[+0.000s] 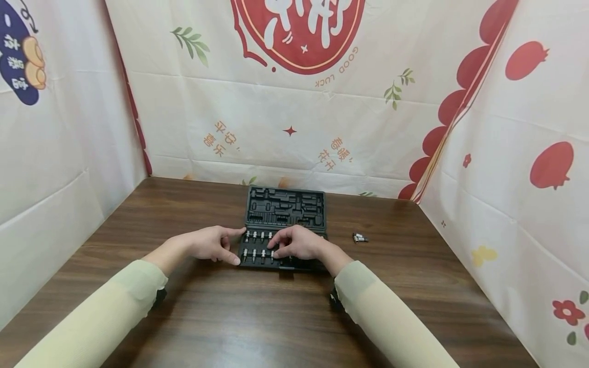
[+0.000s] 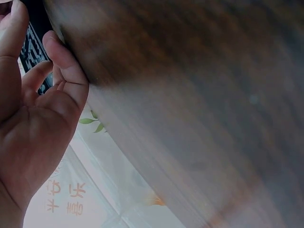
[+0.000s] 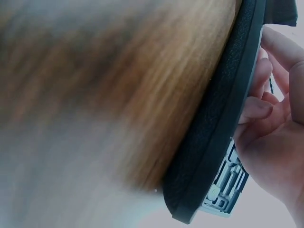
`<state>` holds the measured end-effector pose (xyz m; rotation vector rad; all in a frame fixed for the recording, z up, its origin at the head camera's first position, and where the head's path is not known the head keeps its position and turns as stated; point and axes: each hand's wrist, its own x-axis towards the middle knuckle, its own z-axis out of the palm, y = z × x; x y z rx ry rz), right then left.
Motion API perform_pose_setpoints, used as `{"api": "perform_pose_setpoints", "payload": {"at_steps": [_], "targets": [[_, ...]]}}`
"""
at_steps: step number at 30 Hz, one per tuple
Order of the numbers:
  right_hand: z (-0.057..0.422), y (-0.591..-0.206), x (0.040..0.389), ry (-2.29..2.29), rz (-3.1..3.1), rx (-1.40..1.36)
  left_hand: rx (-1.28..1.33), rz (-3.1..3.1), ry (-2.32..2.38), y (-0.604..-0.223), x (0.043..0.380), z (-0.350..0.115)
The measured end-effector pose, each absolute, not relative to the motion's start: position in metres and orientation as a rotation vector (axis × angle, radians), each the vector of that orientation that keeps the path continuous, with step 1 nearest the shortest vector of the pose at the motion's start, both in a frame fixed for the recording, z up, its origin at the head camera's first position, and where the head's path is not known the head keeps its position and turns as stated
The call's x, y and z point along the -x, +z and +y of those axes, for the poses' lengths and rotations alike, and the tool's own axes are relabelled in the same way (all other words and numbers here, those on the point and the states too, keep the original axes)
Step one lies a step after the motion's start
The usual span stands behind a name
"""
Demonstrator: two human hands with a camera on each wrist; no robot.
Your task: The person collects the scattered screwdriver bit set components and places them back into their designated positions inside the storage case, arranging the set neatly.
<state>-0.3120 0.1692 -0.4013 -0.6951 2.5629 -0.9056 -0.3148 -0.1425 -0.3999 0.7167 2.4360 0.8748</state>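
Note:
A black tool case (image 1: 284, 267) lies unfolded on the table, its moulded lid (image 1: 285, 202) leaning back. Two rows of silver bit sockets (image 1: 254, 254) stand in its base. My left hand (image 1: 209, 244) touches the case's left edge, forefinger at the rear corner and thumb at the front one. My right hand (image 1: 299, 243) reaches over the base; its thumb and forefinger pinch a bit socket (image 1: 272, 254) in the front row, though the fingertips partly cover it. From the right wrist, the case's side wall (image 3: 213, 109) hides some of those fingers.
On the brown wooden table (image 1: 207, 306), a few small metal pieces (image 1: 360, 238) lie to the right of the case. Printed white cloth (image 1: 276, 102) hangs at the back and along both sides.

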Motion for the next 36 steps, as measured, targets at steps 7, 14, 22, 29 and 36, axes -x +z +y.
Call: {"api": "perform_pose_setpoints", "payload": {"at_steps": [7,14,22,29,36], "targets": [[0.177,-0.397,0.306,-0.948,2.54,0.731,-0.701,2.435,0.882,-0.403,0.316,-0.142],[0.197,-0.395,0.303,-1.05,2.525,0.746,-0.688,2.432,0.886,-0.401,0.315,-0.142],[0.227,-0.39,0.293,-1.147,2.526,0.66,-0.708,2.428,0.882,-0.401,0.315,-0.142],[0.257,-0.388,0.286,-1.22,2.557,0.605,-0.713,2.425,0.883,-0.401,0.314,-0.143],[0.291,-0.39,0.279,-1.256,2.6,0.561,-0.719,2.427,0.886,-0.401,0.314,-0.143]]}}
